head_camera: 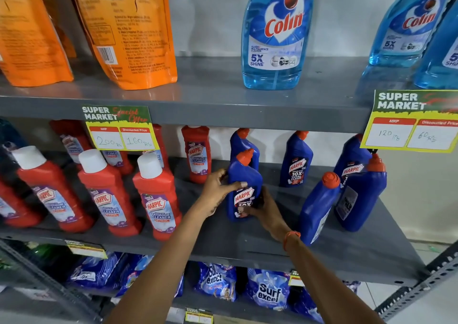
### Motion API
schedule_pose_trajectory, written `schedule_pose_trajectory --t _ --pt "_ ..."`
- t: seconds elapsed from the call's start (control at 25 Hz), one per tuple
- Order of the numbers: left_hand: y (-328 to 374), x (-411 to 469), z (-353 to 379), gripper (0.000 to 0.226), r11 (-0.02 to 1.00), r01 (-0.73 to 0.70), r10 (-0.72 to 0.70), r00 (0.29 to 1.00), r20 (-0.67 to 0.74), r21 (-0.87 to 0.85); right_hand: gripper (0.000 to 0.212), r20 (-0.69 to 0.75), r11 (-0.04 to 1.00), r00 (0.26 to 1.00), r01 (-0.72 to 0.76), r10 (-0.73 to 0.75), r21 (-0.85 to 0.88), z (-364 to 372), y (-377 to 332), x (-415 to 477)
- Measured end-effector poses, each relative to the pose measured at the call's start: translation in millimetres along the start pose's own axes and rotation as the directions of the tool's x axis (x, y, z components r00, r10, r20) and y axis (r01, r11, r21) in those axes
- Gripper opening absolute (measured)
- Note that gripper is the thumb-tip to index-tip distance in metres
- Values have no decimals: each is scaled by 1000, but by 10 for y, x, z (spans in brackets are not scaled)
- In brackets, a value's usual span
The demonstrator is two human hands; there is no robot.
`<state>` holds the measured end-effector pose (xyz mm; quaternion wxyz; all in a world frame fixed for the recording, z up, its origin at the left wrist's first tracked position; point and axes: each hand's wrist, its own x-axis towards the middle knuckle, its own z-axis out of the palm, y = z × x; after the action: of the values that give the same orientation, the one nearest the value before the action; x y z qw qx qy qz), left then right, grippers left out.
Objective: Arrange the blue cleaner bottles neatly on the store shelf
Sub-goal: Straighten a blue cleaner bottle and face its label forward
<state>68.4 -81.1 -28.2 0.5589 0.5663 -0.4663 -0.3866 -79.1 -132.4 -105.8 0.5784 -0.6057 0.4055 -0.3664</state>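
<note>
Several dark blue Harpic cleaner bottles with orange-red caps stand on the grey middle shelf (pixel 223 239). Both hands grip one upright blue bottle (pixel 244 175) near the shelf's middle. My left hand (pixel 218 187) wraps its left side; my right hand (pixel 262 209) holds its lower right. Another blue bottle (pixel 238 143) stands directly behind it. Further right stand a label-forward bottle (pixel 296 161), a bottle (pixel 319 207) turned sideways near the front, and two more (pixel 361 195) close together at the right end.
Red Harpic bathroom cleaner bottles (pixel 153 195) fill the shelf's left half. The upper shelf carries light blue Colin spray bottles (pixel 275 33) and orange pouches (pixel 131 31). Price tags (pixel 121 128) hang from the upper shelf edge. Surf Excel packs (pixel 267 291) lie below.
</note>
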Motion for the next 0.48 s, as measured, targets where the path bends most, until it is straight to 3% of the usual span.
schedule_pose_trajectory --t 0.28,0.48 --pt "-163 -6 -245 34 998 -10 12 1000 23 -60 48 -86 999 996 36 -33 32 124 114 -108" --pt "-128 -131 -188 49 999 -37 37 999 27 19 54 -52 999 997 50 -51 -19 165 42 -185"
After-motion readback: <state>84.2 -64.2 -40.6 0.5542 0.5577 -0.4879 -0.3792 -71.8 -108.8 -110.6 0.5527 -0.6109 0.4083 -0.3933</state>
